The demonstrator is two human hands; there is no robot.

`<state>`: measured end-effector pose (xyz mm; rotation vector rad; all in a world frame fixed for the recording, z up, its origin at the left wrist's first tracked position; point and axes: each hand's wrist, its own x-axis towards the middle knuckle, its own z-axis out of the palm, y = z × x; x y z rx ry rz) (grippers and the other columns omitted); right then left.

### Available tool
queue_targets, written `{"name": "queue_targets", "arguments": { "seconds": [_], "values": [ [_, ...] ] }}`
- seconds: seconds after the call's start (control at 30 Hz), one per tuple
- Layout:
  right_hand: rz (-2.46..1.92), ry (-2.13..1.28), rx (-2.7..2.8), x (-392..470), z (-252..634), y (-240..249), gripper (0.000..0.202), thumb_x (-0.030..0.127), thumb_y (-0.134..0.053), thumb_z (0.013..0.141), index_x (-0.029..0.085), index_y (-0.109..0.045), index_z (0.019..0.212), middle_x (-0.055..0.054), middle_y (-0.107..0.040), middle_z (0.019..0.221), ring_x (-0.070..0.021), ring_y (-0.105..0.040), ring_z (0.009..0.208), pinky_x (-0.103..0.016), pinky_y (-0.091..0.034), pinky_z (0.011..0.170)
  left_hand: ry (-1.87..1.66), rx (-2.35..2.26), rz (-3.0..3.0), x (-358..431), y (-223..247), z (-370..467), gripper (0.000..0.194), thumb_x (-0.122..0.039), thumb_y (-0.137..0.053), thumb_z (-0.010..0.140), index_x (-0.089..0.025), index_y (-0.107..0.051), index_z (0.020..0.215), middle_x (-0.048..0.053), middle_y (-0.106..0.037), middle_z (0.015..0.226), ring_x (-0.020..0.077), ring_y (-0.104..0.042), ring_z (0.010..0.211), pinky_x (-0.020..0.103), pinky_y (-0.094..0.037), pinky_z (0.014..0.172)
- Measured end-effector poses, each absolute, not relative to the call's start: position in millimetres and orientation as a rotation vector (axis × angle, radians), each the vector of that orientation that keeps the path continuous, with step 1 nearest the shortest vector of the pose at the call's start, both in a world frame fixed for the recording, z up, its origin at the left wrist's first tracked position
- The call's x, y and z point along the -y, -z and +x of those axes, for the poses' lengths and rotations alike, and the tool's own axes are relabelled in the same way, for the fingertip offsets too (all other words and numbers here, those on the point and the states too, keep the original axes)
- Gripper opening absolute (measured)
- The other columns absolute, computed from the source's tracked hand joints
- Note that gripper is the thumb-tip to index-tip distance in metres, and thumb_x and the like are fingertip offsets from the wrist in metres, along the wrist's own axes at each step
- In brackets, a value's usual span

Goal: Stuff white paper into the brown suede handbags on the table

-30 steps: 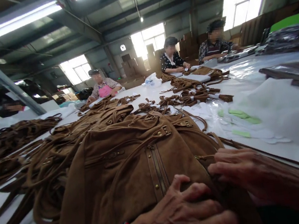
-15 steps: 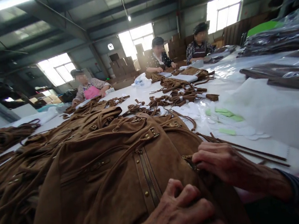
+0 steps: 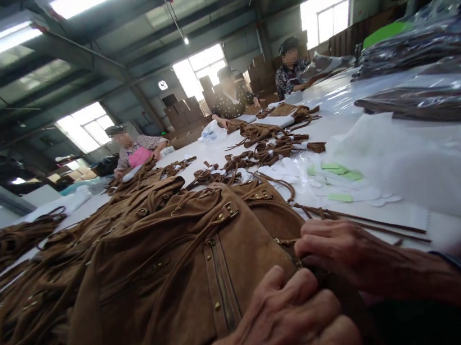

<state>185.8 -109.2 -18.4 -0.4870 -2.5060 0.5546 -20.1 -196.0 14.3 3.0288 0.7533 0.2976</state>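
Note:
A large brown suede-like piece [image 3: 189,308], a bag or a jacket, lies before me with brass zips, studs and cords. My right hand [image 3: 343,251] pinches it at its right edge, by the side zip [image 3: 284,250]; the fingertips are partly hidden. My left hand [image 3: 280,324] lies nearer to me with curled fingers, closed on the same piece beside the right hand. What its fingertips grip is out of sight. Left of both hands, a studded strip runs along the middle zip [image 3: 223,275].
More brown suede pieces [image 3: 22,301] are heaped at left. Strap bundles [image 3: 270,150] and green tags [image 3: 336,170] lie on the white table [image 3: 186,158]. Plastic-wrapped pieces [image 3: 409,47] are stacked at right. Three co-workers, one a person in a pink apron [image 3: 139,156], are across the table.
My left hand has come up closer to my right hand, and the gap between them is smaller. The right hand stays at the side zip. The view has shifted slightly.

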Motion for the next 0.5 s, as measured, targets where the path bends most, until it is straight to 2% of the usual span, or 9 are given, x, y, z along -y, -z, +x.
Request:
{"name": "queue_targets", "arguments": {
  "seconds": [0.13, 0.2, 0.3, 0.37, 0.5],
  "values": [
    [-0.522, -0.578, 2.382, 105, 176, 43, 0.021, 0.018, -0.045, 0.104, 0.019, -0.061, 0.09, -0.003, -0.061, 0.083, -0.0153, -0.055, 0.075, -0.029, -0.037, 0.066, -0.249, -0.89, 2.91, 199, -6, -34, 0.021, -0.043, -0.055, 0.102, -0.024, -0.054, 0.091, -0.003, -0.057, 0.082, 0.0165, -0.048, 0.085, 0.035, -0.033, 0.073],
    [-0.564, -0.538, 2.34, 100, 169, 53, 0.017, 0.018, -0.048, 0.103, 0.019, -0.062, 0.093, -0.003, -0.061, 0.084, -0.0157, -0.056, 0.077, -0.029, -0.038, 0.067, -0.238, -0.915, 2.912, 199, 17, -38, 0.032, -0.046, -0.047, 0.105, -0.024, -0.054, 0.084, -0.002, -0.055, 0.079, 0.0158, -0.045, 0.076, 0.035, -0.034, 0.072],
    [-0.639, -0.484, 2.316, 92, 162, 59, 0.015, 0.016, -0.049, 0.101, 0.018, -0.063, 0.095, -0.004, -0.063, 0.086, -0.017, -0.057, 0.079, -0.03, -0.039, 0.07, -0.345, -1.017, 2.914, 199, 53, -39, 0.043, -0.044, -0.035, 0.108, -0.021, -0.049, 0.074, -0.002, -0.046, 0.07, 0.015, -0.033, 0.062, 0.034, -0.032, 0.066],
    [-0.683, -0.489, 2.326, 89, 159, 60, 0.014, 0.015, -0.051, 0.1, 0.017, -0.064, 0.095, -0.004, -0.064, 0.087, -0.0179, -0.059, 0.081, -0.03, -0.04, 0.071, -0.393, -1.049, 2.912, 199, 64, -40, 0.044, -0.045, -0.033, 0.108, -0.021, -0.049, 0.074, -0.002, -0.042, 0.069, 0.0151, -0.029, 0.06, 0.034, -0.031, 0.065],
    [-0.737, -0.564, 2.331, 86, 155, 60, 0.013, 0.017, -0.054, 0.099, 0.019, -0.065, 0.094, -0.004, -0.067, 0.09, -0.0186, -0.062, 0.085, -0.03, -0.042, 0.074, -0.501, -0.997, 2.881, 203, 63, -39, 0.042, -0.05, -0.035, 0.106, -0.023, -0.055, 0.081, -0.002, -0.04, 0.068, 0.015, -0.033, 0.061, 0.033, -0.031, 0.065]
  ]
}}
